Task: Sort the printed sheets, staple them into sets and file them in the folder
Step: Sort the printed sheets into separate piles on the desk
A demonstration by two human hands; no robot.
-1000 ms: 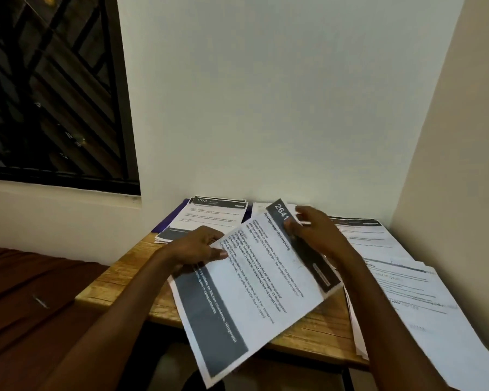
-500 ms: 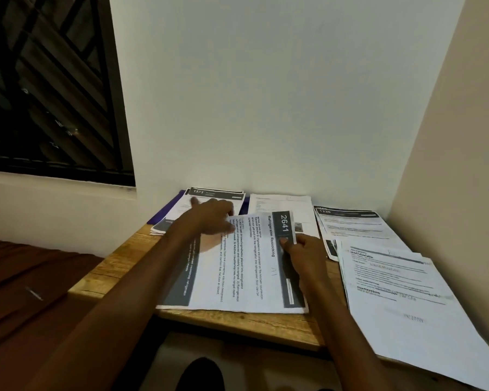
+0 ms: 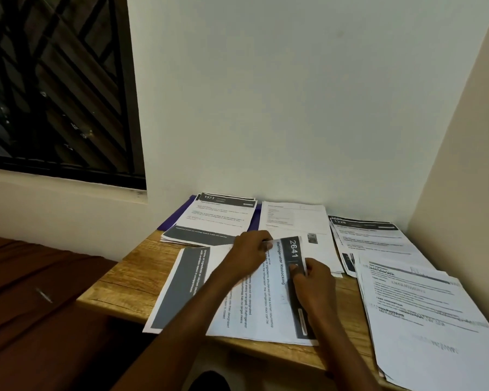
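Both hands, left and right, are pinching the sheet headed "2641 Refrigerator Restocking", lying at the worktop's near edge, its near-left corner overhanging; beyond it, "1573" stack

Both forearms reach forward, the hands close together and low.

The left hand lies knuckles up at the end of a forearm that rises from the lower left, its fingers curled downward, the fingertips bent toward the right hand. The right hand sits just beside it and nearer the body, its forearm coming up from the lower right, thumb and fingers drawn together in a pinching grip. The two hands do not touch.
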